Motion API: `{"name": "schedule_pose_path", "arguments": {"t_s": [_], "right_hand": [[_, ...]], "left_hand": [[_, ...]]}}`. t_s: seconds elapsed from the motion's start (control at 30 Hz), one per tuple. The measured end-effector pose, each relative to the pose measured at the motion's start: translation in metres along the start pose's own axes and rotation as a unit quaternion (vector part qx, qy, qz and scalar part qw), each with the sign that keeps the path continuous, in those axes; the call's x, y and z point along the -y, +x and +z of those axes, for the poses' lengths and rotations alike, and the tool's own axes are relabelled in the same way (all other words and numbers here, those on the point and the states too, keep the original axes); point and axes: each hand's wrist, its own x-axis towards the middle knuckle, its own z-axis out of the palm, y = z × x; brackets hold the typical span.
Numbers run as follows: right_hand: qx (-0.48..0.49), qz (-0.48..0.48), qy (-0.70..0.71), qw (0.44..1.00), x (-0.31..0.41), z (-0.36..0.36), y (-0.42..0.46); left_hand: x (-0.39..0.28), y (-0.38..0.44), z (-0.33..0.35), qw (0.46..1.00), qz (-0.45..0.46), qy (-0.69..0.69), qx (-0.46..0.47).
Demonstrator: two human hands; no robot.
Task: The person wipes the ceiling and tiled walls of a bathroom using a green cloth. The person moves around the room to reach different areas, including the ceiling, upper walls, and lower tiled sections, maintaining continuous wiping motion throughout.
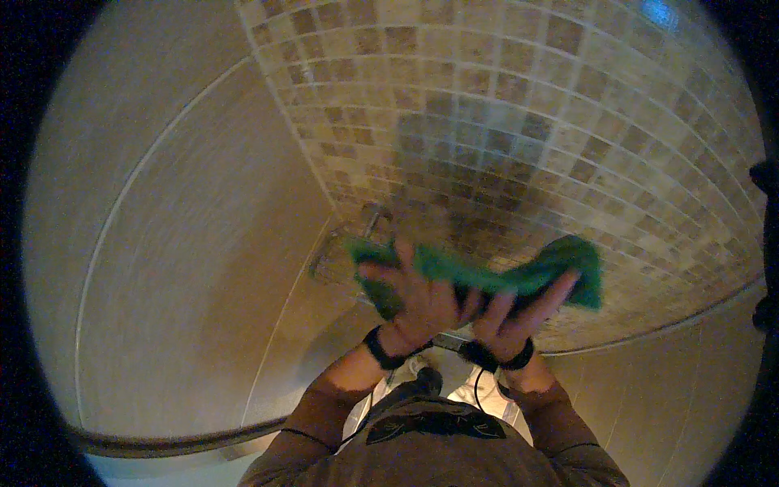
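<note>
A green cloth (468,274) stretches between my two hands, blurred and folded unevenly. Towards its left end is my left hand (423,304), fingers spread against the fabric. My right hand (508,319) grips the right part, with one finger extended along it. The hands are close together, and each wrist wears a black band. Beyond the cloth rises a wall of small beige and brown mosaic tiles (475,134); whether the cloth touches it, I cannot tell.
Left of the cloth, a wire rack (331,252) and a metal fitting (374,224) sit near the wall corner. Large plain tiles cover the left wall (182,243). Thin cables run along both my arms. One shoe (418,365) shows below.
</note>
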Motion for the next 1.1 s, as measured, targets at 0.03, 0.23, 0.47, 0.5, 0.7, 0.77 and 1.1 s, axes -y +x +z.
{"name": "schedule_pose_path", "arguments": {"t_s": [0.03,0.23,0.47,0.5,0.7,0.77,1.1], "right_hand": [[-0.060,0.001,-0.052,0.997,-0.003,-0.006,0.026],[-0.083,0.045,-0.327,0.940,-0.031,-0.043,0.127],[-0.023,-0.042,-0.412,0.910,-0.062,-0.025,0.062],[-0.009,-0.031,-0.408,0.913,-0.066,-0.021,0.049],[0.047,-0.082,-0.421,0.902,-0.081,-0.033,0.003],[0.086,-0.062,-0.414,0.904,-0.082,-0.042,-0.003],[0.041,-0.121,-0.446,0.886,-0.049,-0.110,0.095]], "left_hand": [[-0.011,0.029,0.008,0.999,0.006,-0.003,-0.040],[-0.052,0.117,0.063,0.995,0.049,-0.021,-0.081],[-0.026,0.058,0.090,0.994,0.081,0.046,-0.048],[-0.014,0.048,0.093,0.993,0.090,0.061,-0.044],[0.002,0.003,0.109,0.988,0.132,0.074,-0.025],[0.003,-0.004,0.110,0.987,0.136,0.083,-0.004],[-0.077,0.072,0.086,0.993,0.022,-0.062,-0.097]]}}
